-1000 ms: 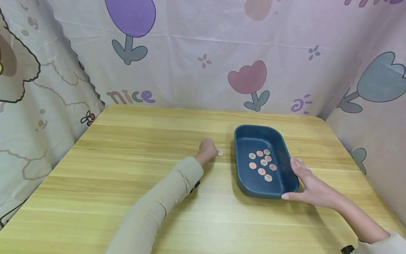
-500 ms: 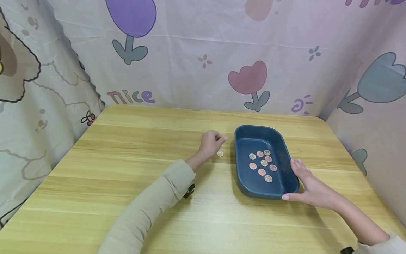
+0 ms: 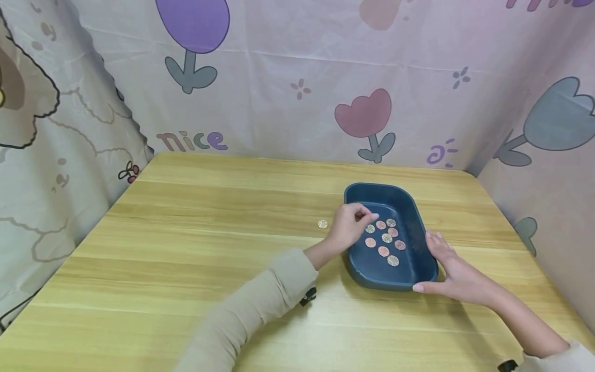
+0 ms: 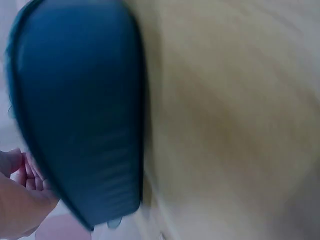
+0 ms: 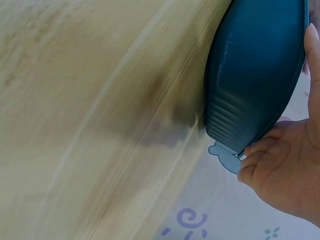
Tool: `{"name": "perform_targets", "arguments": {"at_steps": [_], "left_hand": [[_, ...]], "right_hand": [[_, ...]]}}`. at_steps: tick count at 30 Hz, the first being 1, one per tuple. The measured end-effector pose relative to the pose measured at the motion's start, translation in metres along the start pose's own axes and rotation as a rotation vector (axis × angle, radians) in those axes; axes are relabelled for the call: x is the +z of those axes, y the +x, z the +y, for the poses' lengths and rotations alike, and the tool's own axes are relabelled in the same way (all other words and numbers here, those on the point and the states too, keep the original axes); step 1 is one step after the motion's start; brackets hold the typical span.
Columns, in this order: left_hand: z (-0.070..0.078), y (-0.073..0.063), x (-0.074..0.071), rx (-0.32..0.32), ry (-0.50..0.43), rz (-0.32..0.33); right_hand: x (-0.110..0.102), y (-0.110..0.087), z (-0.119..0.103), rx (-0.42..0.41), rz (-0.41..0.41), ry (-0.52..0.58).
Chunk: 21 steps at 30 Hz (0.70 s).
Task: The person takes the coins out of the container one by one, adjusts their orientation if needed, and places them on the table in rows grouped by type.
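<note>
A dark blue tray (image 3: 360, 268) stands on the table, with several copper and gold coins (image 3: 383, 251) lying flat inside. My left hand (image 3: 347, 226) is over the tray's left rim, its thumb and fingertips pinched together above the coins. Whatever is in this pinch is small and hidden by the fingers; it appears to be a coin. One gold coin (image 3: 323, 224) lies on the table left of the tray. My right hand (image 3: 465, 279) grips the tray's near right corner, thumb at the front rim and fingers along the right side. The right wrist view shows those fingers against the tray wall (image 5: 255, 75).
The wooden table (image 3: 186, 232) reaches back to a patterned curtain (image 3: 279, 103), which also hangs along the left and right sides. A black strap device (image 3: 308, 296) sits at the left wrist.
My left hand has lifted from beside the loose gold coin and moved right, over the tray, with fingertips pinched. My right hand and the tray have stayed in place.
</note>
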State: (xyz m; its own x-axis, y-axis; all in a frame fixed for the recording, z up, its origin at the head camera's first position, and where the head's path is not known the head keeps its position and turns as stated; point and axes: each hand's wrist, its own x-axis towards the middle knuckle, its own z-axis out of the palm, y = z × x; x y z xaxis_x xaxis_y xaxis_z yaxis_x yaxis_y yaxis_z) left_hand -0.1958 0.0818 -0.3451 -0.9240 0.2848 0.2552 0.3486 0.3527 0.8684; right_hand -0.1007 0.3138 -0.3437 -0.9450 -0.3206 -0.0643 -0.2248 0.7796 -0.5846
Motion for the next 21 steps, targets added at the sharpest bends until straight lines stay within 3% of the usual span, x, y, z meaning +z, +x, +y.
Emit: {"name": "perform_targets", "arguments": {"at_steps": [6, 9, 12, 16, 21], "left_hand": [[0.007, -0.005, 0.021, 0.049, -0.005, -0.070], [0.010, -0.006, 0.031, 0.039, -0.003, -0.129], [0.009, -0.007, 0.039, -0.013, 0.011, -0.195], [0.009, -0.006, 0.047, -0.067, 0.148, -0.282], [0.012, -0.004, 0.058, -0.119, 0.399, -0.416]], "right_hand": [[-0.001, 0.000, -0.001, 0.001, -0.009, 0.013], [0.000, 0.000, 0.000, -0.005, -0.011, 0.012], [0.001, 0.000, 0.001, -0.006, -0.013, 0.013], [0.001, 0.001, 0.003, -0.014, -0.015, 0.011], [0.000, 0.000, 0.004, -0.015, -0.013, 0.004]]}}
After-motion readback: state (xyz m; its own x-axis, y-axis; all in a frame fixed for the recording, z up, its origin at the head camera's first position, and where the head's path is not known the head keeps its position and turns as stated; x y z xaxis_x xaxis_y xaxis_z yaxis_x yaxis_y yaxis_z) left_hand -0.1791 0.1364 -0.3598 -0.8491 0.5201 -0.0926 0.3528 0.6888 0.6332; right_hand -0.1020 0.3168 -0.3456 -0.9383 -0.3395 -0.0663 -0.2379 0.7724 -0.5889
